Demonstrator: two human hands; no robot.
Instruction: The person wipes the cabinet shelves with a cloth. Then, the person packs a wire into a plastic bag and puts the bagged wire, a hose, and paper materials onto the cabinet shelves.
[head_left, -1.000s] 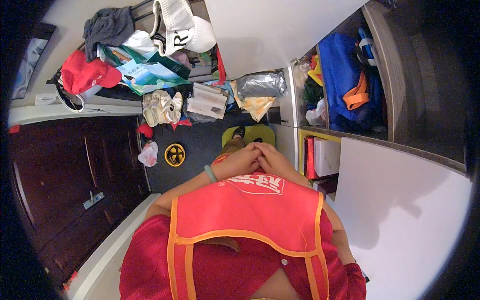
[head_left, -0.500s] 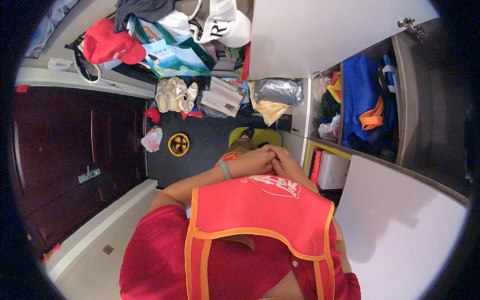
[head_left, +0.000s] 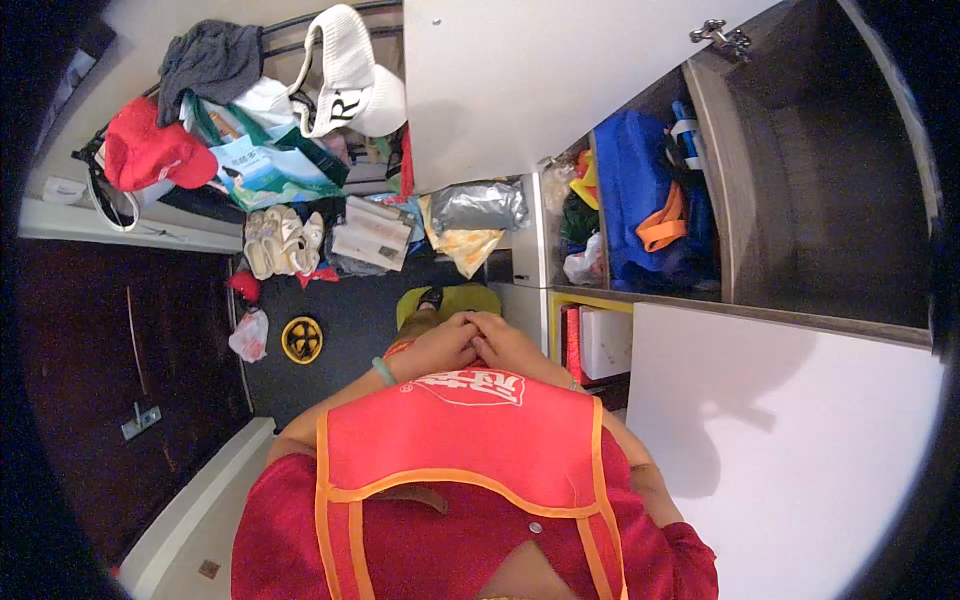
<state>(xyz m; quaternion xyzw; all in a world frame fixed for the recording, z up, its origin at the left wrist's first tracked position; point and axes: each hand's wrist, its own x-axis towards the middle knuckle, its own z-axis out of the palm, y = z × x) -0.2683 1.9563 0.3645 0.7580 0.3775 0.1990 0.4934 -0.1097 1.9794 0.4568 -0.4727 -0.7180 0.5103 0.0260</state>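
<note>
My left hand (head_left: pixel 446 345) and my right hand (head_left: pixel 505 345) meet in front of my body, just beyond the top of the red apron (head_left: pixel 460 430). Their fingers overlap and are clasped together, with no object visible between them. A pale green bangle (head_left: pixel 384 372) circles my left wrist. Beyond the hands, a dark shoe (head_left: pixel 431 298) rests on a green mat (head_left: pixel 470 298). Whether anything small lies inside the clasp is hidden.
An open cabinet (head_left: pixel 725 180) with a blue bag (head_left: pixel 640 190) is at right, its white doors (head_left: pixel 760 440) swung out. Shoes (head_left: pixel 283 242), a yellow round object (head_left: pixel 301 340) and a plastic bag (head_left: pixel 249 335) lie left. A red cap (head_left: pixel 155 150) hangs upper left.
The view has shifted, first one way and then back, so the surroundings sit differently in frame and more of the right cabinet shows. My hands stay clasped together.
</note>
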